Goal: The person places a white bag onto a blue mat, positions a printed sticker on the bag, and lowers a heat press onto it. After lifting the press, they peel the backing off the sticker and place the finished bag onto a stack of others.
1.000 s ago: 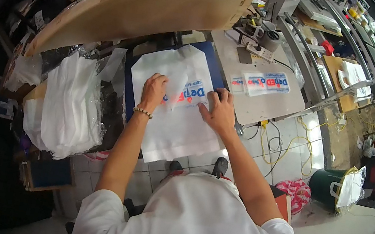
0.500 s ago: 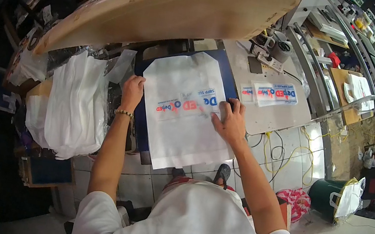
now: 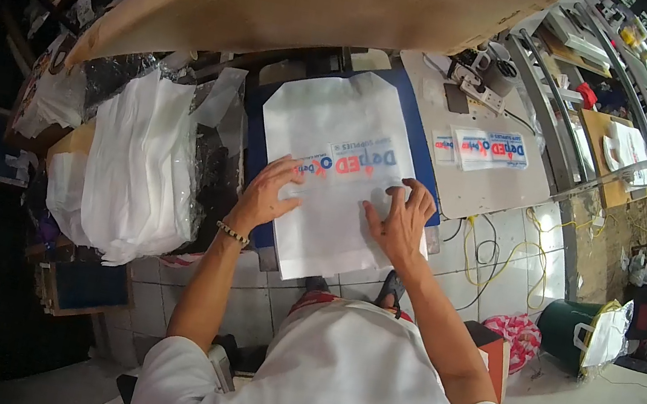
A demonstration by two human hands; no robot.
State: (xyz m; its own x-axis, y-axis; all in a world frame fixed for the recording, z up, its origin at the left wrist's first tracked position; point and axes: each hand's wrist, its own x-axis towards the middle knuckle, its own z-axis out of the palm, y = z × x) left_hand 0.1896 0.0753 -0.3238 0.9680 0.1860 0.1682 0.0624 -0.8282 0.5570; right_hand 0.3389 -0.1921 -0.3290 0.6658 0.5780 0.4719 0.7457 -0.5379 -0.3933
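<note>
A white bag-shaped sheet [image 3: 338, 118] lies on a dark blue board [image 3: 423, 150], with red and blue lettering showing across its middle. My left hand [image 3: 266, 192], with a beaded bracelet at the wrist, rests on the sheet's left part beside the lettering, fingers apart. On the right part of the sheet is my right hand [image 3: 399, 222], its thumb and fingers spread, just below the large blue letters. Neither hand has anything between its fingers.
White folded bags [image 3: 140, 161] are piled at the left. A large tan padded panel [image 3: 314, 10] spans the far side. Right of the board, a pale tabletop [image 3: 483, 182] bears printed pieces [image 3: 493, 150] and a power strip [image 3: 481, 91]. A green bin [image 3: 565, 331] stands at lower right.
My left hand has moved from the sheet's upper left edge inward beside the lettering. The lettering now looks straighter and clearer. My right hand remains on the right part. The view has shifted slightly.
</note>
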